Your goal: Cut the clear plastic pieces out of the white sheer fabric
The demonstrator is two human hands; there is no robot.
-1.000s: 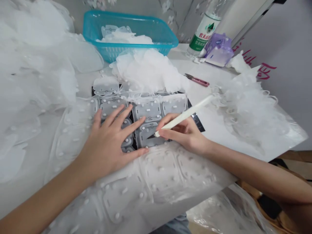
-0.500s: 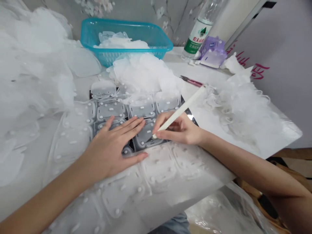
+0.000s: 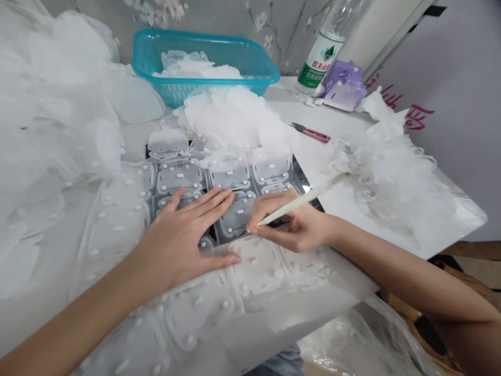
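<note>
My left hand (image 3: 183,243) lies flat with fingers spread on a translucent plastic sheet (image 3: 258,303), pressing it down. The sheet carries rows of rounded rectangular outlines with small white pegs and slots. In my right hand (image 3: 291,219), a slim white pen-shaped craft knife (image 3: 301,201) is pinched between thumb and fingers. Its tip points down at the lower right edge of one cut-out shape (image 3: 237,214), beside my left fingertips; the blade itself is hidden. Under this part of the sheet shows a dark board (image 3: 301,175).
Loose white plastic pieces (image 3: 235,117) are heaped in front of a blue basket (image 3: 205,36) with more inside. A larger pile (image 3: 58,94) stands left, curly scraps (image 3: 407,183) right. Thread snips (image 3: 311,132), a water bottle (image 3: 319,57) and a purple packet (image 3: 344,86) lie behind.
My right hand has shifted slightly down and right along the shape's edge, and the craft knife now leans lower, its back end swung down and right. The left hand stays almost in place.
</note>
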